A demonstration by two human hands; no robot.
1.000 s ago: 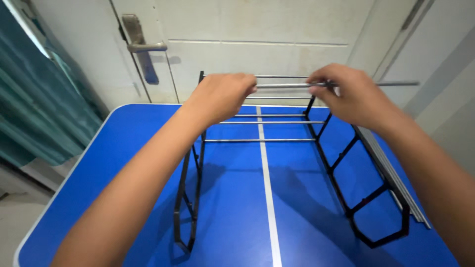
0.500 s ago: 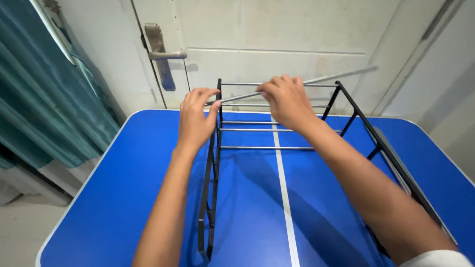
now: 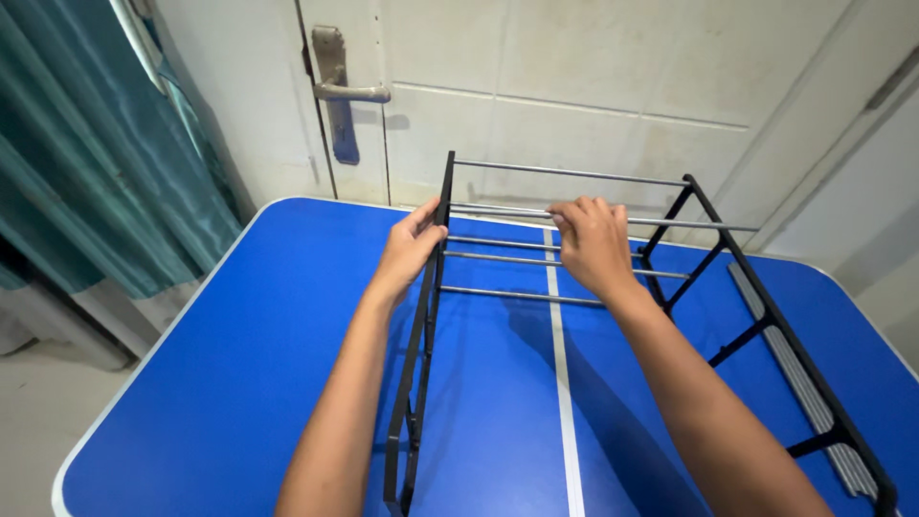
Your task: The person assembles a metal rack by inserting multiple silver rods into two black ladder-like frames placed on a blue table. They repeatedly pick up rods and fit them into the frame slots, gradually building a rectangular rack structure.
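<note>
The blue worktop (image 3: 239, 364) carries a black rack frame (image 3: 421, 325) with grey cross rods, standing upright near the door; the right hand (image 3: 592, 244) curls closed over a thin grey rod (image 3: 689, 223) at the top; the left hand (image 3: 410, 251), fingers loosely bent, grips the frame's left side panel.

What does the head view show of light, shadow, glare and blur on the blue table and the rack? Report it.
Head view: soft, even light; the glossy blue folding table carries a broad dark shadow under the right forearm and a fainter one beside the black metal rack frame. Slight sheen on the thin grey metal rods. Left hand and right hand are sharp, without motion blur. Wide-angle lens bends the edges.
</note>
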